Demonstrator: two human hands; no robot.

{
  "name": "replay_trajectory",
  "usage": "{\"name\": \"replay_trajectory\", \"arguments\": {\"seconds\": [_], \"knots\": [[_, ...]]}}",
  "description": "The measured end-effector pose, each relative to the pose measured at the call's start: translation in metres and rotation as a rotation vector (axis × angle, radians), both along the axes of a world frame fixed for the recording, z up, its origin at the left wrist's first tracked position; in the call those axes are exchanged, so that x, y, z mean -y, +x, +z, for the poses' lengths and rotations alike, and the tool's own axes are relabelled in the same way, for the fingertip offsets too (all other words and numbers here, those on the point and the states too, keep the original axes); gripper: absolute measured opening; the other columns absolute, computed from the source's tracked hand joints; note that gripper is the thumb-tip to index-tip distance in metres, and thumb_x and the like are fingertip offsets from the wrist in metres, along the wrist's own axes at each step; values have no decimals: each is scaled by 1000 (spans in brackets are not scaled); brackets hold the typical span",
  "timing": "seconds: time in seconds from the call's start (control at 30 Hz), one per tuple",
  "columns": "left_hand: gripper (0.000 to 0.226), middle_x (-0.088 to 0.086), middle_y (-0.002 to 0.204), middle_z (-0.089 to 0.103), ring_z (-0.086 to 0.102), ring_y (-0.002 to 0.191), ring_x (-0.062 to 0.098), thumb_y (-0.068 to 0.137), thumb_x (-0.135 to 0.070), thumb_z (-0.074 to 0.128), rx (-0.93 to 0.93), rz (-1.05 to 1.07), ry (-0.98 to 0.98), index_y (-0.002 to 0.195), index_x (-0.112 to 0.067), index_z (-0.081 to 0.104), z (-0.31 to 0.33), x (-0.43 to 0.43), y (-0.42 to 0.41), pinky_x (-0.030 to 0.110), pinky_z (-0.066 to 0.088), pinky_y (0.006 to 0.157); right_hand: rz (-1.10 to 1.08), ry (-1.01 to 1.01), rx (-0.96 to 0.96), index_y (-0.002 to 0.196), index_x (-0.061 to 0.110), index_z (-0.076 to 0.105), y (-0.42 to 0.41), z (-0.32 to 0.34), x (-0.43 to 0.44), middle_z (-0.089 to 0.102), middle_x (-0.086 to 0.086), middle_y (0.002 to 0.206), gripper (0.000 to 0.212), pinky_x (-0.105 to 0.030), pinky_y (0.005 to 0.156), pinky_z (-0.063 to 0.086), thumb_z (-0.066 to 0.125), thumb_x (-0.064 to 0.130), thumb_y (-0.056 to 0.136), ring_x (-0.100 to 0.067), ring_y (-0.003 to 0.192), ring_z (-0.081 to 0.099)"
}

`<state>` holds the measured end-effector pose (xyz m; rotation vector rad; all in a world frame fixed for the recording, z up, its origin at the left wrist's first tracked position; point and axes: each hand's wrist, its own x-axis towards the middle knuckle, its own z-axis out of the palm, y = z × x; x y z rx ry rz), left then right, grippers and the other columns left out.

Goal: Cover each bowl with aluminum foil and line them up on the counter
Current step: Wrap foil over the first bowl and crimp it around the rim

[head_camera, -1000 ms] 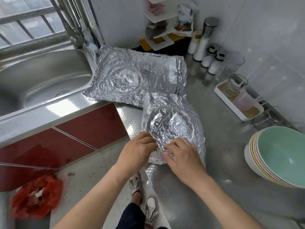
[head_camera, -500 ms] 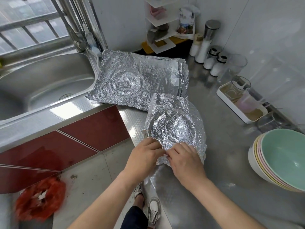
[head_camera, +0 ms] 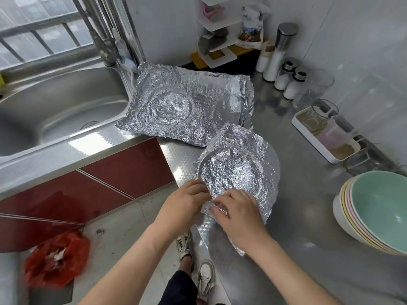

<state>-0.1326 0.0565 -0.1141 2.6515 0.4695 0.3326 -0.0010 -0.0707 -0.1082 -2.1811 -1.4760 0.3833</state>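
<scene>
Head camera, looking down at a steel counter in a kitchen corner. A bowl sits at the counter's front edge, hidden under crinkled foil that drapes over its rim and down its sides.

Both hands are at the bowl's near side. The left hand has its fingers curled in against the near-left rim and pinches the foil's edge there; its fingertips are hidden. The right hand is just beside it, touching or nearly so. Its fingers are bent and its fingertips gather a crumpled fold of foil against the bowl's near side. A loose flap of foil shows under the right wrist.

Behind the bowl, touching its foil, lies a flat pile of foil sheets with a round dent pressed in the top one. Left of the bowl, past the sheets, is a steel sink. Right of the bowl, well apart, stands a bowl stack, uncovered, with a green bowl on top. Behind and right of the bowl are a white tray holding clear cups and a row of shakers by the wall. Below the bowl, on the floor, are the person's shoes and, further left, a red bag.
</scene>
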Motion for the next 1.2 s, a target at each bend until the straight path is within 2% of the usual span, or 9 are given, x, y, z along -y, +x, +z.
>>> {"name": "replay_trajectory", "arguments": {"seconds": [0.07, 0.13, 0.37, 0.53, 0.67, 0.8, 0.9, 1.07, 1.2], "knots": [[36, -4, 104, 70, 60, 110, 23, 64, 0, 78, -13, 54, 8, 96, -16, 76, 3, 1, -2, 36, 55, 85, -13, -25, -224, 94, 23, 72, 10, 5, 3, 60, 9, 89, 10, -31, 80, 46, 65, 29, 90, -10, 86, 53], [27, -5, 105, 70, 59, 111, 22, 73, -8, 66, 8, 101, -2, 97, -18, 76, 8, 6, -2, 34, 55, 87, -4, -18, -295, 93, 23, 74, 18, 10, 6, 63, 10, 89, 8, -30, 81, 48, 67, 24, 88, -10, 87, 57], [30, -9, 88, 66, 59, 91, 16, 91, -44, 53, 12, 17, 15, 92, -26, 77, 7, 17, 5, 31, 53, 70, 173, -42, 181, 86, 24, 69, 18, 2, 8, 61, 8, 83, 15, -36, 73, 46, 77, 30, 76, -18, 79, 59], [10, -8, 83, 65, 57, 82, 21, 87, -28, 67, 67, -43, 109, 87, -23, 75, -5, 12, 7, 36, 51, 67, 165, 24, 359, 77, 17, 64, 11, -9, 9, 58, 2, 76, 15, -32, 67, 46, 79, 16, 73, -20, 70, 53], [9, -3, 87, 67, 56, 90, 21, 84, -11, 66, 127, -65, 154, 85, -16, 73, -7, 9, 4, 32, 49, 76, 150, 67, 346, 75, 14, 63, 3, -13, 4, 56, 0, 71, 15, -32, 59, 46, 78, 10, 74, -20, 64, 51], [8, -3, 97, 69, 58, 104, 18, 84, -13, 73, 115, -10, 145, 92, -16, 75, -3, 0, 0, 30, 50, 86, 123, 84, 254, 88, 18, 68, -1, -5, -3, 59, 4, 79, 12, -29, 65, 43, 73, 25, 80, -17, 72, 54], [18, -2, 105, 69, 56, 110, 18, 83, -9, 72, 97, 63, 88, 100, -16, 74, 3, 4, -2, 26, 47, 91, 142, 89, 188, 97, 22, 68, 10, 2, 5, 60, 7, 88, 26, -30, 71, 43, 49, 39, 90, -14, 81, 54], [18, -6, 98, 70, 60, 98, 17, 89, -26, 62, 75, -49, 72, 97, -19, 76, 2, 22, 5, 28, 50, 84, 219, 65, 174, 94, 20, 69, 31, -3, 14, 63, 7, 92, 29, -37, 70, 52, 44, 34, 92, -17, 83, 58], [18, -8, 92, 71, 62, 91, 16, 77, -10, 80, 55, -12, 42, 92, -19, 77, -2, 18, 9, 29, 53, 75, 243, 86, 77, 98, 18, 71, 35, -7, 14, 66, 6, 95, 31, -35, 74, 53, 46, 34, 92, -16, 85, 58]]}}
